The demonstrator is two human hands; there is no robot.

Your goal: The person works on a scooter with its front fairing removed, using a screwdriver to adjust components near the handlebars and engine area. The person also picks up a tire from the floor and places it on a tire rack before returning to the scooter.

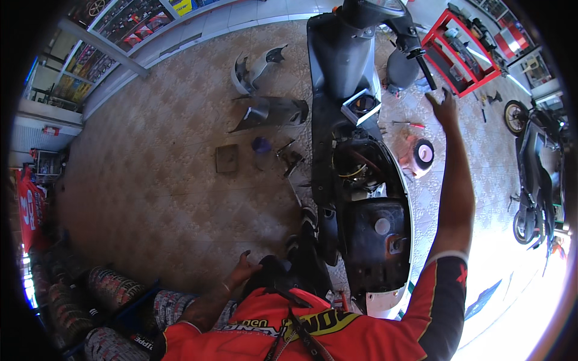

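Observation:
My right hand (444,109) reaches out beside the scooter's black handlebar grip (426,69), fingers apart; contact is unclear. My left hand (244,269) is low by my hip, fingers loosely apart, apparently empty. The partly dismantled scooter (340,57) stands lengthwise before me, its inner compartment (355,168) exposed and a silver-edged rectangular piece (361,107) on its floorboard. To its right lie a red-handled tool (409,124) and an orange object with a dark ring (415,156).
Removed panels (268,112), a square tray (227,158) and a purple container (261,145) lie left of the scooter. A red tool cart (435,37) stands at back right, another motorbike (530,168) at right. Tires (114,286) line the lower left; display cases (120,33) stand behind.

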